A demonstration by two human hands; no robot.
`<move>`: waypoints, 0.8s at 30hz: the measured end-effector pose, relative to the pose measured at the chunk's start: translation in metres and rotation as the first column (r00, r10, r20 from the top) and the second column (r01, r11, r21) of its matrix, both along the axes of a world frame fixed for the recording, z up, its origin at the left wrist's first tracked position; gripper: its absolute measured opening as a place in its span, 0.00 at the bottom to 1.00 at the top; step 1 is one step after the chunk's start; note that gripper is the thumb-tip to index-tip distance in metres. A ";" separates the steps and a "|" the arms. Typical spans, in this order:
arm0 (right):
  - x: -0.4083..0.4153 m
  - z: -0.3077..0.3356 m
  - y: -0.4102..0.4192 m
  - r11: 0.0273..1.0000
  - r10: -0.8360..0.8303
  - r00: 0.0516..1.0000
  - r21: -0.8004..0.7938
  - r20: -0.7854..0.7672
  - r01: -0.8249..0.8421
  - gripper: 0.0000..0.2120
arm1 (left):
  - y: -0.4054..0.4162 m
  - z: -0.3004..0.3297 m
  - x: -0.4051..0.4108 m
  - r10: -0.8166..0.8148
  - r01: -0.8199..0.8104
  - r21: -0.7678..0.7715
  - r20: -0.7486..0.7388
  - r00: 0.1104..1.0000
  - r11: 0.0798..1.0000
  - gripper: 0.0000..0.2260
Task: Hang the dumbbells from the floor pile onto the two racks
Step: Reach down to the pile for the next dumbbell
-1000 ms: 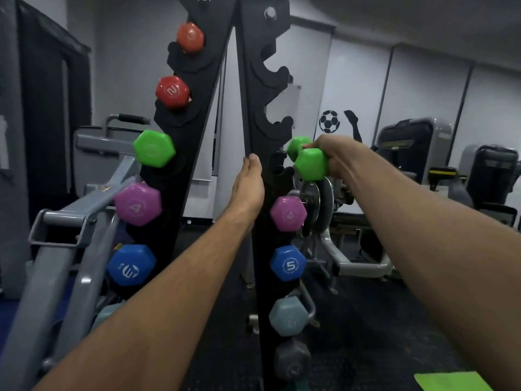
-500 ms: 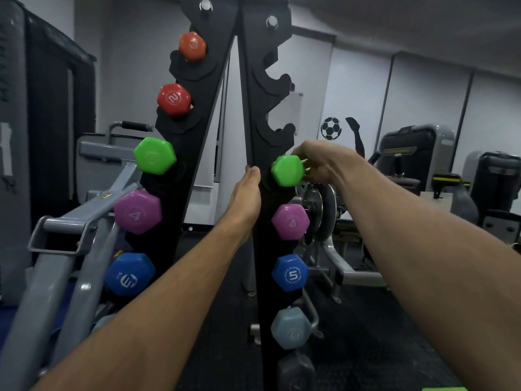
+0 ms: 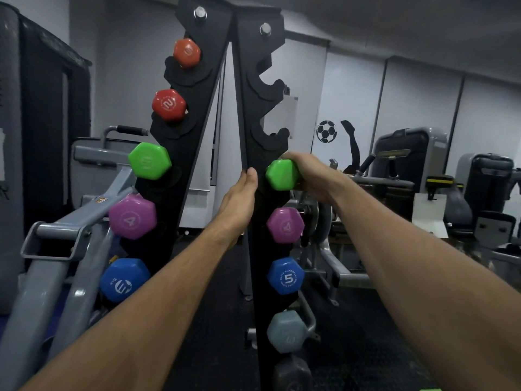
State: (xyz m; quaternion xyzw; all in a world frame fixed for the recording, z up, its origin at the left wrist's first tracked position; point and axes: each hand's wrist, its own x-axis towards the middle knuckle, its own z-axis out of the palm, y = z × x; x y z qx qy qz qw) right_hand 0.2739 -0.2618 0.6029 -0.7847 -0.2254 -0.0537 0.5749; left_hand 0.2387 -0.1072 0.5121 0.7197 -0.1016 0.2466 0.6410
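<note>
While right hand [image 3: 308,176] grips it, green dumbbell [image 3: 280,174] (rack-side) protrudes leftward.

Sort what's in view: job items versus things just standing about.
Job: green dumbbell in right hand; right rack, steadied by left hand; left rack; hung dumbbells, e.g. purple.
Standing about: grey gym machine; football wall sticker.
</note>
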 end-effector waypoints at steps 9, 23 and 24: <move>-0.005 -0.032 -0.010 0.996 0.084 0.975 -0.050 0.207 -0.075 0.28 | -0.001 0.001 -0.004 0.036 -0.036 0.026 -0.011 0.999 0.999 0.48; -0.008 -0.034 -0.011 0.993 0.020 0.962 -0.121 0.272 0.014 0.30 | 0.002 -0.001 -0.010 -0.018 0.018 -0.002 0.019 1.000 1.000 0.42; -0.008 -0.034 -0.011 0.993 0.025 0.964 -0.118 0.266 0.007 0.30 | 0.002 -0.002 -0.011 -0.025 0.025 -0.010 0.022 0.999 1.000 0.42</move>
